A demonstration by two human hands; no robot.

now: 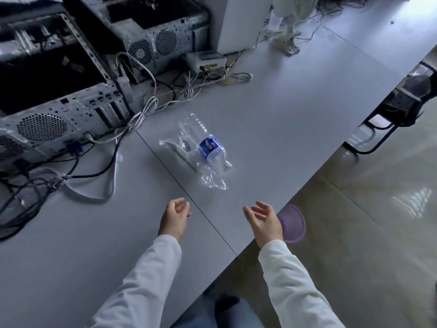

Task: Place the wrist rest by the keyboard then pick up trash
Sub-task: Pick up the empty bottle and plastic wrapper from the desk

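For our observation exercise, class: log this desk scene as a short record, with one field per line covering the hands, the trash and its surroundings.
left hand: empty, fingers loosely curled, above the table
right hand: empty, open, palm turned inward
trash: crushed clear plastic bottle with a blue label, lying on its side, untouched
table: grey, seam running between the hands
left of bottle: open computer cases with tangled cables
wrist rest, keyboard: not in view

2 long white sleeves (151, 275) cover both arms.
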